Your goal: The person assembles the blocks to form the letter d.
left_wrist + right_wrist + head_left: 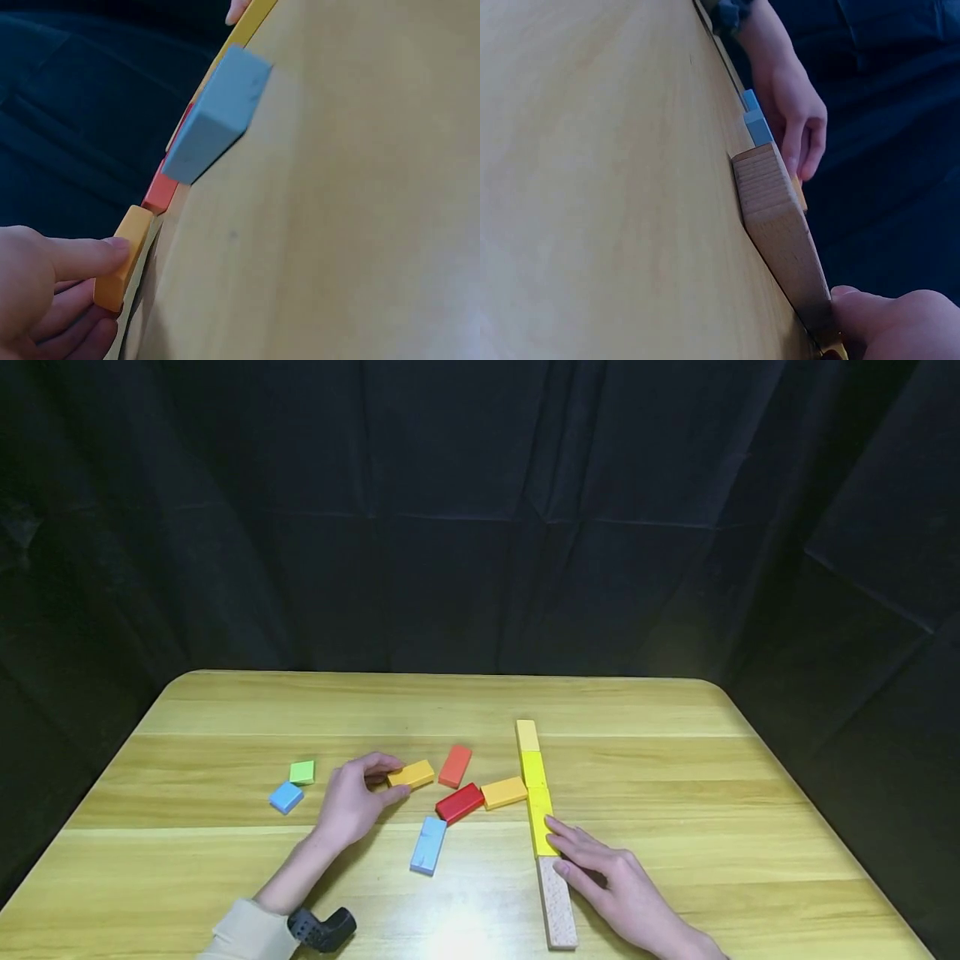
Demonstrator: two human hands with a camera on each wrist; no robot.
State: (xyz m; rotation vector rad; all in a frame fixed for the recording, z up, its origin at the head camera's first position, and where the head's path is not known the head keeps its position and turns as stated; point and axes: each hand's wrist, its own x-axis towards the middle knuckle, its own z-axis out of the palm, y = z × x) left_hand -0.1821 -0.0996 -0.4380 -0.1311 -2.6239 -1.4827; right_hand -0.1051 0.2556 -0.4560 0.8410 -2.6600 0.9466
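Note:
My left hand (358, 802) pinches an orange-yellow block (412, 774) between thumb and fingers; the left wrist view shows the thumb on the near side of that block (124, 274). On the right, a row of blocks lies end to end: a pale yellow one (528, 735), two bright yellow ones and a plain wooden block (557, 906) nearest me. My right hand (611, 881) rests its fingertips along the right side of this row, where the near bright yellow block (541, 827) meets the wooden one. The right wrist view shows the thumb against the wooden block (769, 217).
Between the hands lie an orange-red block (454, 767), a dark red block (459, 803), another orange-yellow block (504, 792) reaching the row, and a light blue block (428, 845). Left of my left hand are a small green block (302, 772) and a small blue block (286, 797).

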